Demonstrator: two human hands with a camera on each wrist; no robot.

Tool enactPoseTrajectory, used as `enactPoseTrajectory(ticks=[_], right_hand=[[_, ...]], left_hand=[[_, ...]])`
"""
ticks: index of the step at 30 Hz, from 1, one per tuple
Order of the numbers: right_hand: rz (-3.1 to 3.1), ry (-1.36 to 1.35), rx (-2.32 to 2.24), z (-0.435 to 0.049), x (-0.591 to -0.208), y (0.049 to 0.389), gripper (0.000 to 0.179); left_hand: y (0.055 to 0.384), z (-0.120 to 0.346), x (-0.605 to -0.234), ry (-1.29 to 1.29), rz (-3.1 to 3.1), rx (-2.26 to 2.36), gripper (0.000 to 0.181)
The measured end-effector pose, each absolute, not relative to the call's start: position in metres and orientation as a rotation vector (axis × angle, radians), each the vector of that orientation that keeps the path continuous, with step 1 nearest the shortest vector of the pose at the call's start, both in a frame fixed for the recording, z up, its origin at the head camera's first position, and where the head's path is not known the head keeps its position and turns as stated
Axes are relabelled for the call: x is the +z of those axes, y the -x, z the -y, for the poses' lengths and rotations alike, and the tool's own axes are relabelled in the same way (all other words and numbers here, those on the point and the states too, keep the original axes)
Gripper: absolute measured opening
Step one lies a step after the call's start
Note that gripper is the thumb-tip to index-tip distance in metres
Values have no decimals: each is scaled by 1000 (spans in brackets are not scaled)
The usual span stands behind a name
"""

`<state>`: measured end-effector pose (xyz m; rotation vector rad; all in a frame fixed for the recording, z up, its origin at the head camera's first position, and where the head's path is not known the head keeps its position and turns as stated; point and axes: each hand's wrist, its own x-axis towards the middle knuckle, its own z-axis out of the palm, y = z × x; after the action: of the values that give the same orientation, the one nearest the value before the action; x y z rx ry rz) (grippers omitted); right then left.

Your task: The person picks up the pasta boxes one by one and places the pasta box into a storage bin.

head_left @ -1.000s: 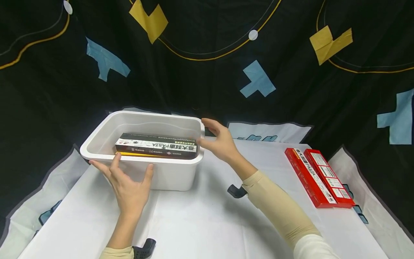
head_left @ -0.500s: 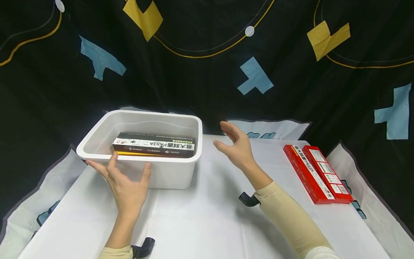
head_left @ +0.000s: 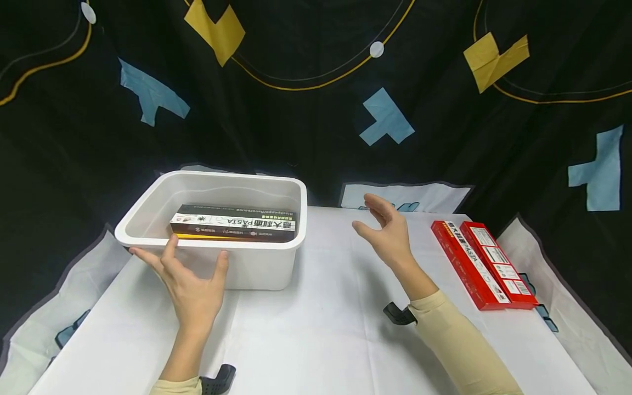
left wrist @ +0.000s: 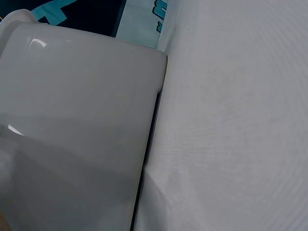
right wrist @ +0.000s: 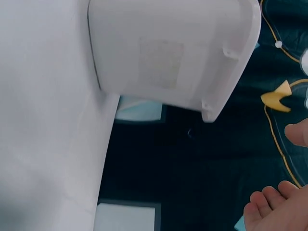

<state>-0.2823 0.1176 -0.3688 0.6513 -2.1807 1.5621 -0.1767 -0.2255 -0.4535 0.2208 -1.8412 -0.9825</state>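
A white plastic bin (head_left: 261, 269) stands at the left of the table, with a black pasta box (head_left: 232, 223) lying inside it. My left hand (head_left: 197, 293) rests against the bin's front wall, fingers spread and fingertips right at the rim. In the left wrist view the bin's wall (left wrist: 86, 106) fills the left half. Apart from the bin, to its right, my right hand (head_left: 390, 238) hangs over the table with fingers loosely bent and nothing in them. The right wrist view shows its fingertips (right wrist: 274, 197) and the bin's end wall (right wrist: 163, 48).
Two red pasta boxes, one showing its front (head_left: 469, 263) and one its label side (head_left: 500, 266), lie side by side near the table's right edge. A white cloth (head_left: 316, 340) covers the table. A black curtain (head_left: 306, 126) hangs behind it.
My right hand has left the bin's right rim and moved right, toward the red boxes. My left hand has stayed at the bin's front rim.
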Motion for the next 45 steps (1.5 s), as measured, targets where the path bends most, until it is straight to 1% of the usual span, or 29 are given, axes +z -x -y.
enactPoseTrajectory(ticks=[5,17,27,30,34,38,45], right_hand=[[2226,-561,1528,-129,-358,268,54],[2266,-401,1485,-165,-365,264,55],[2342,-239,1432,-206,-400,276,64],[2350,-211,1439,-206,-392,264,62],[2372,-155,1477,-214,-391,258,61],[2397,-103,1481,-233,-409,264,62],[2394,16,1511,-254,-418,260,60]], left_hand=[[176,225,-455,-217,1842,-974,91],[178,226,-456,-213,1823,-967,91],[178,225,-456,-224,1831,-975,91],[177,226,-456,-225,1833,-986,91],[177,225,-455,-229,1839,-1012,91],[177,227,-455,-234,1849,-1013,92],[178,227,-455,-212,1852,-995,91]])
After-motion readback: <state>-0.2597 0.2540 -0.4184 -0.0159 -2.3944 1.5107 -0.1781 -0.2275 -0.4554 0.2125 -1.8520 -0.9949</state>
